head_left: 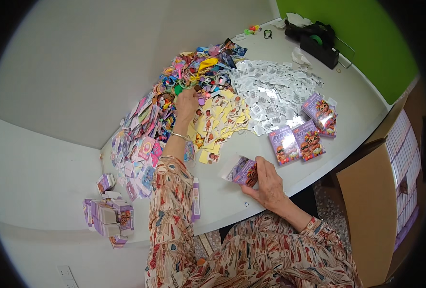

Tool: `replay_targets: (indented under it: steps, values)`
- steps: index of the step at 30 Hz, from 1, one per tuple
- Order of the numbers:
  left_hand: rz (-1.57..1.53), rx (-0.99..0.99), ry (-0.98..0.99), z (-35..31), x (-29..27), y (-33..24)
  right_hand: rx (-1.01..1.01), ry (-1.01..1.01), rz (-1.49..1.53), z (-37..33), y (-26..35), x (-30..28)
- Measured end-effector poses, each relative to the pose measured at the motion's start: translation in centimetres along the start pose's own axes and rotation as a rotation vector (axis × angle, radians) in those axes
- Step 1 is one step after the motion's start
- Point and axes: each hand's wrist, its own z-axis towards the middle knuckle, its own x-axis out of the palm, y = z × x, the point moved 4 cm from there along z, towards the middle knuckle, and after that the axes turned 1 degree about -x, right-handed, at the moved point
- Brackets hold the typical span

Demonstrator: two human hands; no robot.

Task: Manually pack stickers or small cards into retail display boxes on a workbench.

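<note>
My left hand (188,104) reaches into a heap of small colourful toys (205,67), its fingers bunched together among the pieces; whatever they pinch is hidden. My right hand (268,188) grips a small purple cardboard box (244,172) near the table's front edge, with a pale flap raised at its left end. Yellow sticker sheets (227,115) with little figures lie just right of my left hand. Several purple boxes (286,144) with cartoon characters lie beyond my right hand, some leaning on each other.
White labelled packets (275,86) are heaped at the back. Colourful cards (141,149) spread along the left wall, near stacked purple-and-white boxes (108,216). A black tape dispenser (318,50) stands by the green panel (366,43). An open carton (374,201) of packed boxes sits right of the table.
</note>
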Motion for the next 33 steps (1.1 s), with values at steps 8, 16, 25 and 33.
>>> replay_targets:
  steps: [8, 16, 25, 33]
  values:
    - [-0.624, -0.222, -0.014, -0.7, -5.0, 1.4, 0.008, -0.003, 0.021, 0.1, -0.1, -0.1]
    - [-0.746, -0.251, -0.014, -3.8, -11.5, -1.3, 0.007, -0.015, 0.025, -0.3, -0.1, 0.0]
    - [-0.94, -0.057, 0.287, -10.9, -18.3, -9.6, 0.036, 0.004, -0.019, 0.7, 0.4, -0.2]
    - [-0.492, 0.238, 0.3, -15.8, -17.2, -14.2, 0.092, 0.032, 0.004, 1.1, 0.5, -0.4]
